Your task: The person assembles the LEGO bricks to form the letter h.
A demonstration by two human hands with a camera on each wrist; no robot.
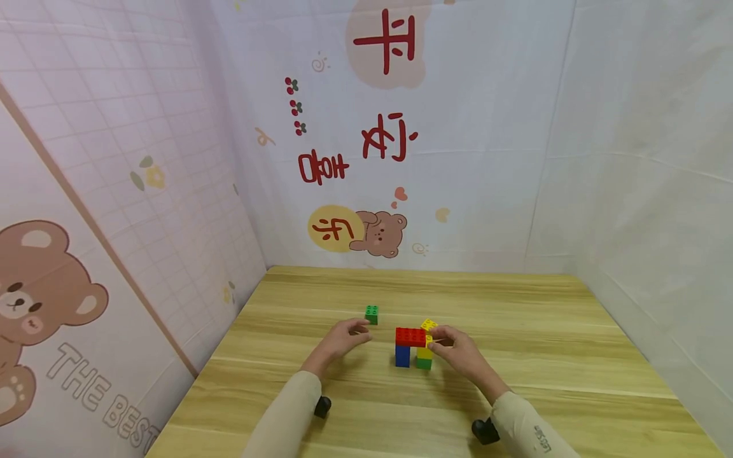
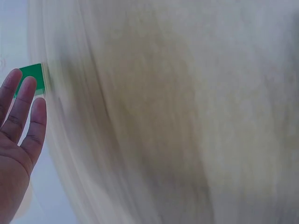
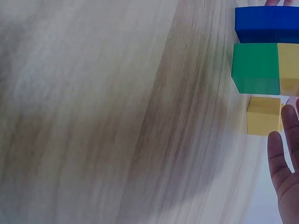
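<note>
A small arch of toy building bricks stands on the wooden table. Its red brick (image 1: 410, 336) lies across a blue pillar (image 1: 403, 356) and a pillar of yellow (image 1: 424, 352) over green brick (image 1: 424, 364). Behind the right end is a separate yellow brick (image 1: 428, 325). My right hand (image 1: 460, 354) has its thumb and forefinger tips at the yellow bricks; I cannot tell whether they pinch one. Two of its fingers extend beside the separate yellow brick (image 3: 264, 116). My left hand (image 1: 342, 341), fingers relaxed and holding nothing, is near a loose green brick (image 1: 371, 315).
The table (image 1: 515, 305) reaches back to a printed cloth wall (image 1: 487, 191), with more cloth at both sides. Black wrist devices (image 1: 485, 431) hang under the sleeves.
</note>
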